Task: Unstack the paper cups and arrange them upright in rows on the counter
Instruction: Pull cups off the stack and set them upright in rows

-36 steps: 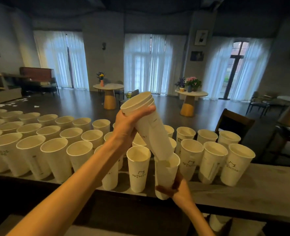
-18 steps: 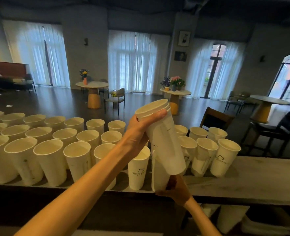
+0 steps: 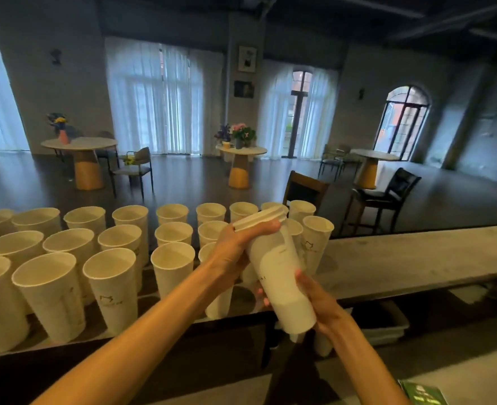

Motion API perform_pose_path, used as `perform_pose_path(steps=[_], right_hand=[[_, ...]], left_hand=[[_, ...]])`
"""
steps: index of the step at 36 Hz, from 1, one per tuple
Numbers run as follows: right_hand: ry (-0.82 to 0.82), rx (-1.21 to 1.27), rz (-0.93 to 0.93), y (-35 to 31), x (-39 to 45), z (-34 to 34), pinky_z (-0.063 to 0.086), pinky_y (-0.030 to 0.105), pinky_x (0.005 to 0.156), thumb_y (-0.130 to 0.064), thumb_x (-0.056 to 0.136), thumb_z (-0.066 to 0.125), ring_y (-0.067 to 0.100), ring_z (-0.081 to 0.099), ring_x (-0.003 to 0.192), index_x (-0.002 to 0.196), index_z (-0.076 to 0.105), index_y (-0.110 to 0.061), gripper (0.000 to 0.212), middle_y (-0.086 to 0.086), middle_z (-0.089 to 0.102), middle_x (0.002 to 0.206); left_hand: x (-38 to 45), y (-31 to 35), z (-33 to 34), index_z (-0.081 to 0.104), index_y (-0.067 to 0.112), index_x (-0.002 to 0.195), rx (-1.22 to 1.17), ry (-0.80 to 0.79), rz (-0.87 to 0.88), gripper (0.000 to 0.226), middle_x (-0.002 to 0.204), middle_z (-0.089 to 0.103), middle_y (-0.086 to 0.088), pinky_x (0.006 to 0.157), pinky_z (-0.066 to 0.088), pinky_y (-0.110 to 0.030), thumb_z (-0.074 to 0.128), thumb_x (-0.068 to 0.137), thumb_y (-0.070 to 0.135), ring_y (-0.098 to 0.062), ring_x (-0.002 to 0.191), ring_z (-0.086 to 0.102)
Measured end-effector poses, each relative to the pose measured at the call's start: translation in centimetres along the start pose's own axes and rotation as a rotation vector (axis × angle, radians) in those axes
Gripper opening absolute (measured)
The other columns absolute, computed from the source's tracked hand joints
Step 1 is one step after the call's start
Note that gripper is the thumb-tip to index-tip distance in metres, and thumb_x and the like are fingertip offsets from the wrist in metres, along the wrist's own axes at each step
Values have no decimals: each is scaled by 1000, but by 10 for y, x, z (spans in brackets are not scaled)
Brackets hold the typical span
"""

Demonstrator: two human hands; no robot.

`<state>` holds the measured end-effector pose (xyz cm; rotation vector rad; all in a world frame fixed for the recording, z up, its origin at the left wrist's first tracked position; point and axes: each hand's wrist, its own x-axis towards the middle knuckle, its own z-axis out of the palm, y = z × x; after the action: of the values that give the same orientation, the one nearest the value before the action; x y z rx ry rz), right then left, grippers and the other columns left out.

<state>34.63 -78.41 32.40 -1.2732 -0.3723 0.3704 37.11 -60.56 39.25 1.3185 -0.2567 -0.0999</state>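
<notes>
I hold a short stack of white paper cups (image 3: 276, 267) tilted in front of me, above the counter's near edge. My left hand (image 3: 235, 252) grips the stack near its rims at the top. My right hand (image 3: 320, 302) wraps the lower end of the outer cup. Several white cups (image 3: 112, 287) stand upright in rows on the grey counter (image 3: 402, 258), filling its left part up to where my hands are. One upright cup (image 3: 316, 241) stands just right of the stack, at the rows' right end.
The counter's right stretch shows bare grey surface. A grey bin (image 3: 387, 325) sits below the counter on the right. Beyond the counter are dark chairs (image 3: 387, 197) and round tables (image 3: 241, 162) with flowers. A green packet (image 3: 422, 394) lies at the bottom right.
The view has swung right and the stack now sits lower and nearer the counter's front edge. My right hand has come up around the stack's lower end.
</notes>
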Motion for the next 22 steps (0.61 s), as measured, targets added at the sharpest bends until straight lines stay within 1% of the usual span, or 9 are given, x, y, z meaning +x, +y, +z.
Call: perform_pose_path(steps=[3, 6, 9, 11, 14, 16, 18, 19, 22], right_hand=[[59, -128, 25, -1, 5, -8, 59, 36, 76, -61, 46, 90, 26, 72, 88, 124, 55, -7, 101, 15, 74, 101], [175, -258, 32, -1, 9, -17, 57, 31, 78, -56, 39, 91, 19, 71, 97, 124, 55, -14, 101, 3, 75, 103], [238, -453, 12, -1, 18, -27, 54, 23, 80, -37, 47, 94, 11, 66, 108, 122, 55, -29, 86, -7, 70, 113], [251, -546, -3, 3, 25, -33, 51, 16, 76, -25, 55, 94, 1, 60, 106, 116, 49, -40, 78, -16, 63, 114], [291, -619, -28, 19, 37, -47, 54, 21, 86, -25, 59, 94, -7, 56, 106, 123, 45, -41, 82, -21, 59, 116], [322, -665, -5, 32, 50, -60, 53, 21, 87, -26, 62, 93, -3, 58, 108, 124, 44, -37, 80, -19, 59, 117], [341, -705, 88, 42, 64, -66, 51, 27, 96, -27, 64, 92, 13, 58, 119, 125, 40, -33, 79, -9, 56, 123], [338, -742, 128, 45, 70, -65, 48, 29, 99, -29, 63, 92, 18, 56, 120, 128, 40, -28, 83, -6, 54, 121], [239, -701, 147, 53, 80, -65, 46, 27, 99, -28, 62, 92, 15, 54, 114, 121, 42, -25, 77, -9, 51, 109]], left_hand=[[7, -3, 6, 73, 21, 111, 44, 69, 35, 74, 109, 76, -9, 92, 58, -47, 88, 44, 47, -32, 108, 69], [13, -5, 13, 70, 24, 114, 152, 137, 97, 80, 109, 76, -2, 94, 58, -49, 87, 41, 54, -25, 105, 69], [19, -3, 19, 69, 22, 115, 156, 218, 165, 85, 109, 76, 0, 92, 58, -42, 87, 38, 54, -21, 104, 70], [24, 0, 22, 67, 25, 115, 137, 275, 184, 84, 110, 75, 0, 89, 58, -39, 88, 39, 52, -20, 104, 70], [32, 9, 22, 64, 29, 118, 95, 324, 198, 82, 112, 73, 0, 87, 59, -39, 92, 42, 45, -20, 105, 69], [38, 15, 25, 63, 27, 122, 78, 355, 213, 88, 113, 72, -1, 88, 60, -41, 92, 41, 45, -21, 105, 68], [39, 22, 26, 63, 27, 122, 38, 380, 227, 87, 110, 72, -1, 85, 60, -38, 90, 42, 46, -20, 103, 68], [40, 25, 24, 62, 26, 123, 31, 394, 230, 87, 110, 72, -1, 83, 60, -36, 89, 44, 47, -20, 103, 68], [40, 32, 18, 60, 21, 132, 4, 422, 241, 92, 117, 71, -7, 85, 61, -40, 88, 49, 49, -25, 108, 67]])
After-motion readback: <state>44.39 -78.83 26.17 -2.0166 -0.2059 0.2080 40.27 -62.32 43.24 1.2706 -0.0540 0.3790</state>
